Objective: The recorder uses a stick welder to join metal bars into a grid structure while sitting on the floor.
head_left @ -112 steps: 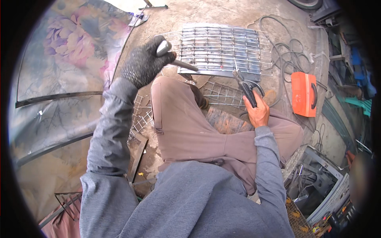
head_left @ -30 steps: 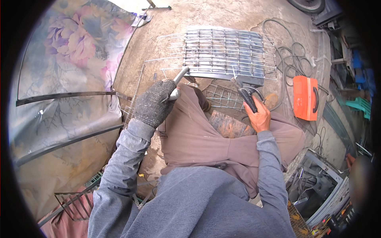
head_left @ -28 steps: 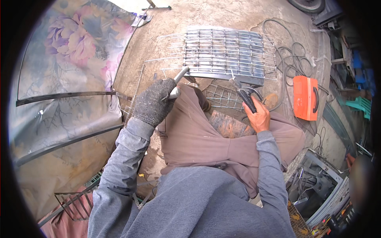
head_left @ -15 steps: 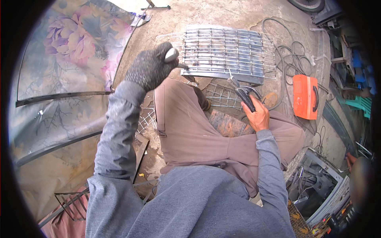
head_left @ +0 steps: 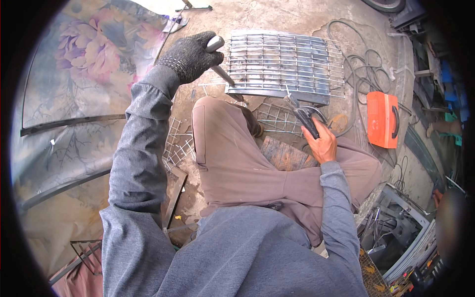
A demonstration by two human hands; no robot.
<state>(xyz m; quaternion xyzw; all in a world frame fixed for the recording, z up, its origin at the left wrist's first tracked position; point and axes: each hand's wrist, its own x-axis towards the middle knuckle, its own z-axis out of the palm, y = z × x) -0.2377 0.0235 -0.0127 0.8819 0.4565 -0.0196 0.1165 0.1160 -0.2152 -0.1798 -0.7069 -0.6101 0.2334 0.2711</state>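
My left hand [head_left: 190, 57], in a dark knitted glove, is closed around a grey metal bar [head_left: 223, 74]. The bar slants down to the near left corner of a welded wire grid [head_left: 284, 58]; whether its tip touches there I cannot tell. Beneath the grid runs a dark metal frame [head_left: 277, 97] on short legs. Bare and lower on the right, my right hand [head_left: 324, 144] grips a black welding electrode holder [head_left: 306, 123]. A short, thin electrode [head_left: 288, 94] points from its jaw toward the grid's near edge.
An orange welding machine [head_left: 382, 120] stands to the right, with looped cable [head_left: 357, 69] behind it. Between my legs lies a worn wooden block [head_left: 287, 153]. More wire mesh [head_left: 279, 119] is on the floor. Flower-patterned sheeting [head_left: 89, 44] covers the left side.
My left hand has risen away from me, and more of the bar shows below it. My right hand and the electrode holder have stayed nearly in place.
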